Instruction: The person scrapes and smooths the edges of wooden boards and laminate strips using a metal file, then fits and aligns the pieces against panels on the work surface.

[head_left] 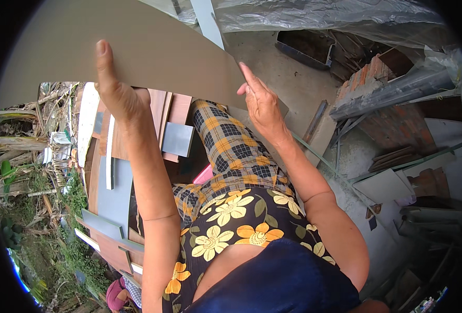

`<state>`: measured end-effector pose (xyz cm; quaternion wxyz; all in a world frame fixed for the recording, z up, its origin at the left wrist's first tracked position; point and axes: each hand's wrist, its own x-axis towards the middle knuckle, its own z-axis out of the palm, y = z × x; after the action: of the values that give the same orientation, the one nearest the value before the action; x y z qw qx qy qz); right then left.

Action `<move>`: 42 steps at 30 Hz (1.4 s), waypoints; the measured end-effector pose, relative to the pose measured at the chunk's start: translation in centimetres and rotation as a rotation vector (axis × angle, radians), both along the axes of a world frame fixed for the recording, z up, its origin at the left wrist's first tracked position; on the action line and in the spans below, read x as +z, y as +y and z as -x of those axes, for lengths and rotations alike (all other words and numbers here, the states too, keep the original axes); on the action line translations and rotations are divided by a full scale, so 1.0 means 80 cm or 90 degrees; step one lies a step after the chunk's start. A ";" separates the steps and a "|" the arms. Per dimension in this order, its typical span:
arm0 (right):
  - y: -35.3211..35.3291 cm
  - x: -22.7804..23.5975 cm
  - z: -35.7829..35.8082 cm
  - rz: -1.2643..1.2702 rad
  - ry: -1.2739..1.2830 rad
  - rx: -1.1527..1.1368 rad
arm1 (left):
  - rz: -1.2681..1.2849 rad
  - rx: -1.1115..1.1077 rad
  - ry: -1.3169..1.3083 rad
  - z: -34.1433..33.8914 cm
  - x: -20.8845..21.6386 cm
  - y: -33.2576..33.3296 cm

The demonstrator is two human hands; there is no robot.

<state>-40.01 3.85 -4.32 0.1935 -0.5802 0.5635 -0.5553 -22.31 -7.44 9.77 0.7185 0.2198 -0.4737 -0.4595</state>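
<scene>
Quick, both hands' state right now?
Left hand: holding the brown board, thumb on its face.
Right hand: at the board's right edge; whether its grip is closed cannot be told.

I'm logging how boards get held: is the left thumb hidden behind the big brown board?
No, the left hand has its thumb in plain view in front of the brown board.

From afar I looked through the left of two head-worn fisheye cameras, my view facing down over a floral top [257, 235], the left hand [119, 99] and right hand [264, 107] close by, the concrete floor [265, 55] farther off, edges bent toward a dark rim
</scene>
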 end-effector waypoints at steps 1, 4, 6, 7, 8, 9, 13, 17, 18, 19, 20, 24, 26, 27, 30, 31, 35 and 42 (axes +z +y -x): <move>0.003 0.011 -0.004 0.009 -0.010 0.024 | -0.008 0.000 0.018 -0.007 -0.002 0.002; 0.016 0.013 -0.005 0.009 -0.024 0.056 | -0.001 -0.029 0.015 -0.031 -0.012 0.007; 0.027 -0.002 0.006 -0.041 0.071 0.053 | 0.006 -0.017 0.012 -0.044 -0.014 0.015; 0.032 -0.021 0.018 -0.044 0.070 0.052 | 0.015 -0.042 0.028 -0.055 -0.019 0.014; 0.037 -0.053 0.034 -0.117 0.110 0.044 | 0.023 -0.065 0.042 -0.067 -0.024 0.014; 0.041 -0.088 0.051 -0.190 0.151 0.036 | 0.022 -0.064 0.041 -0.075 -0.025 0.015; 0.058 -0.191 0.096 -0.434 0.140 -0.017 | 0.011 -0.070 0.065 -0.077 -0.030 0.014; 0.048 -0.066 0.043 -0.133 0.028 0.089 | 0.032 -0.075 0.062 -0.099 -0.029 0.015; 0.049 -0.055 0.037 -0.136 0.026 0.085 | 0.028 -0.079 0.061 -0.097 -0.030 0.014; 0.051 -0.047 0.031 -0.104 0.051 0.097 | 0.023 -0.075 0.061 -0.097 -0.032 0.016; 0.050 -0.043 0.030 -0.069 0.079 0.111 | 0.020 -0.068 0.064 -0.097 -0.032 0.016; 0.066 -0.195 0.102 -0.343 0.196 0.001 | 0.005 -0.024 0.071 -0.086 -0.032 0.021; 0.076 -0.227 0.126 -0.473 0.221 -0.020 | 0.014 -0.081 0.092 -0.100 -0.037 0.017; 0.078 -0.229 0.130 -0.490 0.196 -0.011 | 0.014 -0.079 0.093 -0.104 -0.038 0.015; 0.074 -0.171 0.091 -0.438 0.156 0.021 | -0.005 -0.073 0.103 -0.125 -0.042 0.020; 0.072 -0.146 0.073 -0.336 0.123 0.058 | -0.001 -0.076 0.097 -0.130 -0.044 0.018; 0.073 -0.187 0.072 -0.236 0.103 0.032 | -0.007 -0.049 0.093 -0.127 -0.043 0.019; 0.083 -0.282 0.124 -0.489 0.195 -0.020 | -0.012 -0.150 0.140 -0.170 -0.059 0.009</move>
<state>-49.94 10.48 -26.90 0.3016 -0.5332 0.7607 -0.2146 -8.74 -6.75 5.06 0.7050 0.1175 -0.4104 -0.5663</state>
